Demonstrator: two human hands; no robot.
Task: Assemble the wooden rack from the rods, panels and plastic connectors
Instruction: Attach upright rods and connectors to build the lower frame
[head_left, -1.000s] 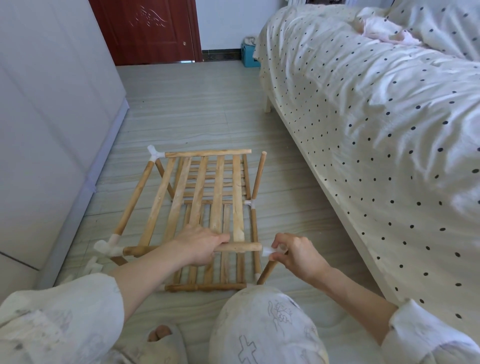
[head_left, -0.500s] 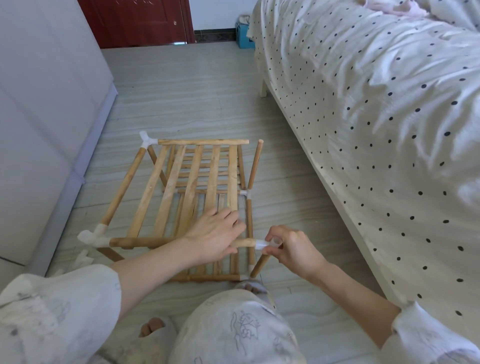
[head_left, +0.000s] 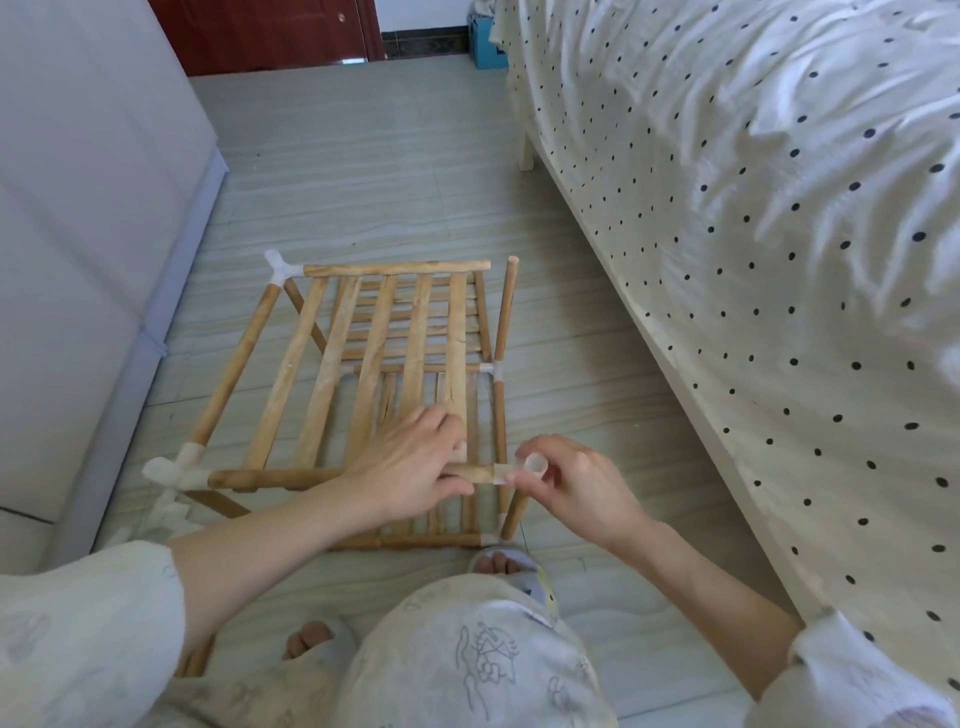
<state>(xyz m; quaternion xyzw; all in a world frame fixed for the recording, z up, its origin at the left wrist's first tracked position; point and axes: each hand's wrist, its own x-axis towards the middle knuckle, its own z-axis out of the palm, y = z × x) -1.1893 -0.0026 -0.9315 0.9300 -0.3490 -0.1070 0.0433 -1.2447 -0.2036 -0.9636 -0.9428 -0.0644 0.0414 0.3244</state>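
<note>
Two hands working at the near right corner of the rack, which is lying on the floor beside the bed.
The left hand is gripping the near rod; the right hand is pinching a clear connector at the rod's end.

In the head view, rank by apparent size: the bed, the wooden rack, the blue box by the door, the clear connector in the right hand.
1. Bed
2. Wooden rack
3. Blue box, though it is far off and partly hidden
4. Clear connector, nearest the camera
</note>
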